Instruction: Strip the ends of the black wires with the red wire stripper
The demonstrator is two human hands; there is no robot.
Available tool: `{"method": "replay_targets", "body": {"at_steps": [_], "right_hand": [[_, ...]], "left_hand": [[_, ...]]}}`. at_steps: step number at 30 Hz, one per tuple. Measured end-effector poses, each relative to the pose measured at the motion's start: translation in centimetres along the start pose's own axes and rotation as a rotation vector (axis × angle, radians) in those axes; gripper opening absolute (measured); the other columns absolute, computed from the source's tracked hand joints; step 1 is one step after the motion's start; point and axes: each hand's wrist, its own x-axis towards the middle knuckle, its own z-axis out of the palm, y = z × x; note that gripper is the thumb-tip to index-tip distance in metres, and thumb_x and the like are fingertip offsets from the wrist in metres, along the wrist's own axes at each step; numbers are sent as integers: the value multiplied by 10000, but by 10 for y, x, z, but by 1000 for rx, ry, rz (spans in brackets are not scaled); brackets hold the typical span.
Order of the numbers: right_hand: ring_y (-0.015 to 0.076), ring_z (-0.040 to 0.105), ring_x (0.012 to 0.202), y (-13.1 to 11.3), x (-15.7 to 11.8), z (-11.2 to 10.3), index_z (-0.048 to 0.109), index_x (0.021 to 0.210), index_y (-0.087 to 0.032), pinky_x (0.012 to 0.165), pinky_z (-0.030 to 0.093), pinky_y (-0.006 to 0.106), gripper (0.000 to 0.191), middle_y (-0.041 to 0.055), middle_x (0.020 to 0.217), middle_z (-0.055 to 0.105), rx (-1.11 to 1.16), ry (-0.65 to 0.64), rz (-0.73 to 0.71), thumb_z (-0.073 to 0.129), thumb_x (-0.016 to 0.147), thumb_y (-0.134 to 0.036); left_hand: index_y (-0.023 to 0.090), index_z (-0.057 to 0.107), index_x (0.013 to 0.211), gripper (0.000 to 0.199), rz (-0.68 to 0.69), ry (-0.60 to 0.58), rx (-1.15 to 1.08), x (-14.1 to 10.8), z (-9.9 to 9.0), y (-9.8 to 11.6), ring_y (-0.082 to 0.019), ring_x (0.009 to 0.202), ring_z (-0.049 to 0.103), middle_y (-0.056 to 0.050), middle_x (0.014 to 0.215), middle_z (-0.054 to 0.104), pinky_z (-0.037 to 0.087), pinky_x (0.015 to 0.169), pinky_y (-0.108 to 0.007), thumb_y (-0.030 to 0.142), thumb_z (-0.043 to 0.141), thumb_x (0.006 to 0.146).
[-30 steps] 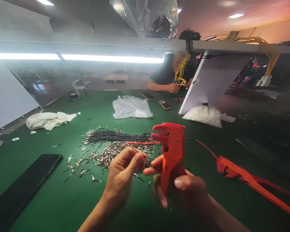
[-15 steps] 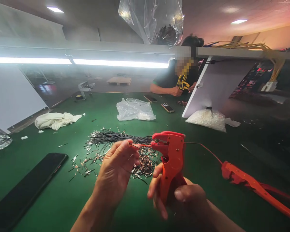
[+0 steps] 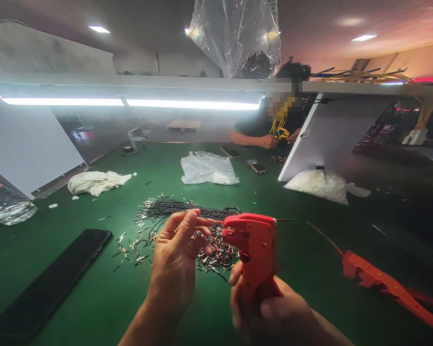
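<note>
My right hand (image 3: 288,307) is wrapped round the handles of a red-orange wire stripper (image 3: 254,254). Its jaws look closed at the left end. My left hand (image 3: 176,250) pinches a thin dark wire (image 3: 210,219) between thumb and forefinger, and the wire leads to the jaws. A reddish strand runs beside it. Behind the hands lies a bundle of black wires (image 3: 173,207) with bare ends toward the left. Under the jaws is a heap of short wire offcuts (image 3: 216,254), partly hidden by my left hand.
A second red wire stripper (image 3: 378,274) lies at right, with a thin wire (image 3: 321,228) near its tip. At left lie a black phone (image 3: 54,283) and a white cloth (image 3: 97,182). Plastic bags (image 3: 209,168) and a bag of white pieces (image 3: 317,187) sit farther back. A co-worker (image 3: 252,137) works opposite.
My right hand has squeezed the stripper's handles, and its jaws have closed. The left hand keeps its pinch near them. The whole view has shifted slightly.
</note>
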Motion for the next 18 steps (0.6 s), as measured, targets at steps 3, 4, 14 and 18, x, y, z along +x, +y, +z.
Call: {"method": "replay_targets", "body": {"at_steps": [3,4,14,18], "right_hand": [[149,651,668,0,2,-2,564,1155,-143,646,475,265,420,99,882,727,-16,-26,-9,665,769,-273],[150,650,651,0,3,-2,565,1155,-138,628,474,262,424,100,873,728,-30,-30,-16,667,768,-279],[138,631,589,4,-1,1,571,1098,-133,569,470,237,425,77,762,711,28,90,41,708,738,-313],[137,617,565,6,-2,0,582,1054,-141,550,478,246,351,44,693,670,53,61,47,695,763,-303]], "left_hand": [[179,695,772,231,12,-8,24,1,0,-2,-114,564,568,-24,696,684,478,395,-188,339,829,672],[176,695,761,233,11,-7,31,1,0,-2,-108,554,553,-19,687,676,472,389,-185,341,831,667],[170,714,765,227,-39,-21,76,-3,4,-5,-62,469,516,10,673,647,448,394,-172,353,819,683],[171,715,762,224,-5,-22,127,-2,2,-5,-58,462,510,11,671,648,438,406,-175,364,807,696]]}}
